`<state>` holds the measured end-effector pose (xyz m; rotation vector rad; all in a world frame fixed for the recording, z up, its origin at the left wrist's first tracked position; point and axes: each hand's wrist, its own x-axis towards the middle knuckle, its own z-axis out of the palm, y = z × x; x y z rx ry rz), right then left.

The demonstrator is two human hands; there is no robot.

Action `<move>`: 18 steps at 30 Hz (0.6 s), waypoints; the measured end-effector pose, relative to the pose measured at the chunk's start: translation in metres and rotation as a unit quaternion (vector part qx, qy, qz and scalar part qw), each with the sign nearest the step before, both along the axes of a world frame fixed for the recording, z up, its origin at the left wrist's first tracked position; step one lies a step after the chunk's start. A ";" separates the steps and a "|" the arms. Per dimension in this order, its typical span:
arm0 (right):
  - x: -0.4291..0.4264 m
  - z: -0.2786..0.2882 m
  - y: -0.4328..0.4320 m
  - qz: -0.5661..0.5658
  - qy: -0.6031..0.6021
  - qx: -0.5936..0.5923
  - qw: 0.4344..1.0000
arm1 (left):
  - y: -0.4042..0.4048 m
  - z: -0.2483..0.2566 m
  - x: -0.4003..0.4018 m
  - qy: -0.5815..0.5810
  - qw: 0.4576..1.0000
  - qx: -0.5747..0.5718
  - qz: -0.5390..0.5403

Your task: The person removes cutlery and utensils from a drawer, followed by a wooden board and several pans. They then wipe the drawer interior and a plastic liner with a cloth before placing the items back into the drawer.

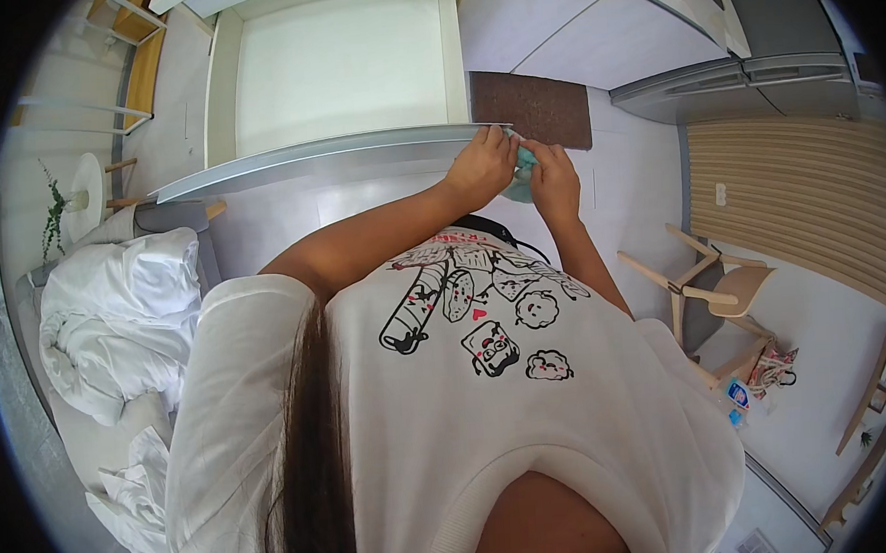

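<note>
In front of me a wide white drawer (338, 68) is pulled out, with its bare base showing. Its long pale front panel (316, 152) runs across the view towards my hands. My left hand (482, 168) is at the right end of that panel, fingers bent and pinching the edge of a soft, crumpled teal cloth (518, 190). Close beside it, my right hand (556, 183) grips the same cloth between thumb and fingers. Most of the cloth hangs below and between the hands, partly hidden by them. Whether the left fingers also touch the panel is unclear.
A brown floor mat (530, 107) lies beyond my hands, below white cabinets (549, 15). On the left is a sofa with a rumpled white duvet (126, 316). A wooden chair (714, 292) stands at right, near a fridge (785, 71) and a slatted panel (799, 183).
</note>
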<state>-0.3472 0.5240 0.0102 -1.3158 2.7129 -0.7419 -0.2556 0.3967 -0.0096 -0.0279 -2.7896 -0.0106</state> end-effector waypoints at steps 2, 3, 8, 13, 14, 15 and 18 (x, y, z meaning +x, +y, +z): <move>0.003 -0.003 -0.002 0.007 -0.012 0.015 1.000 | -0.004 -0.002 -0.001 -0.001 1.000 -0.025 -0.009; 0.006 -0.004 -0.006 0.007 -0.013 0.011 1.000 | -0.008 -0.002 -0.003 -0.009 0.999 -0.041 -0.020; 0.025 0.005 -0.026 0.028 -0.029 0.012 0.999 | -0.028 -0.004 0.013 -0.019 0.999 -0.026 -0.031; 0.071 0.001 -0.054 0.089 -0.045 -0.016 0.995 | -0.067 -0.002 0.069 0.013 1.000 0.005 0.014; 0.083 0.000 -0.064 0.110 -0.056 -0.023 0.992 | -0.076 -0.002 0.082 0.013 1.000 0.003 0.011; 0.095 0.000 -0.076 0.110 -0.057 -0.025 0.992 | -0.085 -0.001 0.098 0.000 0.999 0.005 0.035; 0.132 0.000 -0.114 0.160 -0.066 -0.028 0.985 | -0.114 0.001 0.145 -0.028 0.996 -0.011 0.085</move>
